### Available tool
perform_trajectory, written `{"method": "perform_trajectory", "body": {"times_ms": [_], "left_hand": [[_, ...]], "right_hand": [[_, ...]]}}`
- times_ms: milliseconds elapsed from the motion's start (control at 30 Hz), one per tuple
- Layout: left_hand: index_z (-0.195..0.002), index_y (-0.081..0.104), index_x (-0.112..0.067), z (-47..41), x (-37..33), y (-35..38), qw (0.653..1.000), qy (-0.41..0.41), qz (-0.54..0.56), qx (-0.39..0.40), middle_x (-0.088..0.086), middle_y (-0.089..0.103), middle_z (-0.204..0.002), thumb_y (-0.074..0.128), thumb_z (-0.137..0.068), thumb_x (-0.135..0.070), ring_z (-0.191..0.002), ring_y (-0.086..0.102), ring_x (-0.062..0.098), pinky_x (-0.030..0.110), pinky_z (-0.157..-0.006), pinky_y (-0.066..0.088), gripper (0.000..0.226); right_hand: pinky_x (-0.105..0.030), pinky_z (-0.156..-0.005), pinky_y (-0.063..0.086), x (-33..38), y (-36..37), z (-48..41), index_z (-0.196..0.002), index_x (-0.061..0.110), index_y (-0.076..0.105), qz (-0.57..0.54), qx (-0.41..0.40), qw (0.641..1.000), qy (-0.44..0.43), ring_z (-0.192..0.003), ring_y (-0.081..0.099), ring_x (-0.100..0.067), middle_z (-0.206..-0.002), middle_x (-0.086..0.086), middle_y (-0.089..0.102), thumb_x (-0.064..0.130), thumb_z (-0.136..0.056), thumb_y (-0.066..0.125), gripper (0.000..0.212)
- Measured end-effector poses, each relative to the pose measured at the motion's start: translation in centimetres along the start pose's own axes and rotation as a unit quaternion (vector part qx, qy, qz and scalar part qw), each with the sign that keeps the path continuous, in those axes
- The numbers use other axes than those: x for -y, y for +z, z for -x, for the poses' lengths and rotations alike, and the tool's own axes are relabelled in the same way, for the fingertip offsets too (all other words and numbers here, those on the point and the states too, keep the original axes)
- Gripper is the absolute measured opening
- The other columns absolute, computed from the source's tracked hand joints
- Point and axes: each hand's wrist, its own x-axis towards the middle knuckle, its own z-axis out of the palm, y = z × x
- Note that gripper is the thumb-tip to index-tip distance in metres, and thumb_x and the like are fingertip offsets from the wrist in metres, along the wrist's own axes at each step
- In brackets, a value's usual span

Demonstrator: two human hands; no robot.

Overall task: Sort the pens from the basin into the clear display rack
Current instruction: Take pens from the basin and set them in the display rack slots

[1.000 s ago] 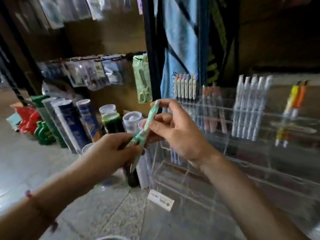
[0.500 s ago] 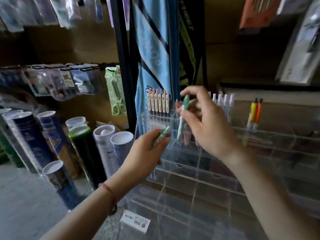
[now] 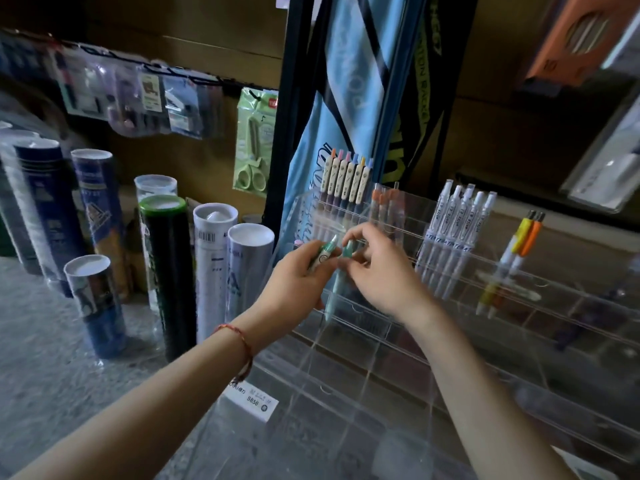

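Note:
The clear display rack (image 3: 381, 358) rises in tiers on the right. Its top row holds several cream pens (image 3: 346, 178), orange pens (image 3: 384, 202), white pens (image 3: 457, 230) and a yellow and an orange pen (image 3: 519, 244). My left hand (image 3: 294, 278) grips green pens (image 3: 323, 254) at the rack's left end. Just right of it, my right hand (image 3: 384, 275) pinches the top of a teal pen (image 3: 337, 282) that stands slanted in a left compartment of the second tier. The basin is out of view.
Several tall cardboard tubes (image 3: 214, 265) stand on the floor left of the rack. Behind them hang a scissors pack (image 3: 254, 140) and packets on hooks. A blue racket bag (image 3: 346, 81) hangs behind the rack. A price label (image 3: 252, 400) sits on the rack's lower front.
My right hand took one pen from the left hand's bunch, carried it to the rack and has lowered it into a left compartment. My left hand followed up to the rack.

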Motion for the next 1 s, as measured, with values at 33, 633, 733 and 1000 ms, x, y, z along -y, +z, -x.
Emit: {"method": "perform_trajectory", "body": {"times_ms": [33, 633, 733, 1000], "left_hand": [[-0.098, 0.058, -0.005, 0.0, 0.1, 0.0, 1.0, 0.001, -0.002, 0.005, 0.0, 0.05, -0.063, 0.048, -0.094, -0.014, -0.044, 0.049, 0.008, 0.019, -0.045, 0.044, 0.015], [-0.084, 0.064, -0.018, 1.2, -2.4, -0.5, 0.99, 0.051, 0.132, -0.03, 0.0, 0.059, -0.07, 0.049, -0.092, -0.009, -0.062, 0.05, 0.002, 0.015, -0.061, 0.043, 0.019], [-0.086, 0.064, -0.017, 1.0, -2.4, -0.6, 0.99, 0.038, 0.139, -0.008, -0.001, 0.06, -0.071, 0.048, -0.093, -0.01, -0.059, 0.051, -0.002, 0.011, -0.059, 0.044, 0.019], [-0.12, 0.056, -0.017, 0.4, -1.2, -1.6, 1.0, -0.024, -0.003, -0.009, 0.001, 0.064, -0.082, 0.036, -0.097, -0.017, -0.073, 0.061, 0.019, 0.034, -0.071, 0.052, 0.03]], "right_hand": [[-0.026, -0.047, 0.036, -0.2, 0.3, -0.1, -0.096, 0.025, 0.05, 0.014, 0.009, 1.0, 0.009, -0.05, 0.045, -0.008, -0.075, -0.001, 0.061, 0.019, -0.09, 0.061, 0.014], [-0.007, -0.05, 0.042, 3.6, -1.6, 0.4, -0.098, 0.018, 0.067, -0.258, -0.04, 0.965, -0.029, -0.06, 0.058, 0.004, -0.083, 0.003, 0.067, 0.011, -0.09, 0.057, 0.015], [-0.008, -0.052, 0.045, 3.7, -1.7, 0.4, -0.094, 0.015, 0.067, -0.315, -0.016, 0.949, 0.008, -0.067, 0.063, 0.0, -0.086, 0.0, 0.071, 0.008, -0.088, 0.058, 0.013], [-0.028, -0.077, 0.056, 5.0, -6.3, 1.0, -0.09, 0.016, 0.065, -0.296, -0.274, 0.904, -0.14, -0.082, 0.067, -0.013, -0.083, 0.003, 0.068, 0.005, -0.091, 0.054, 0.015]]}}
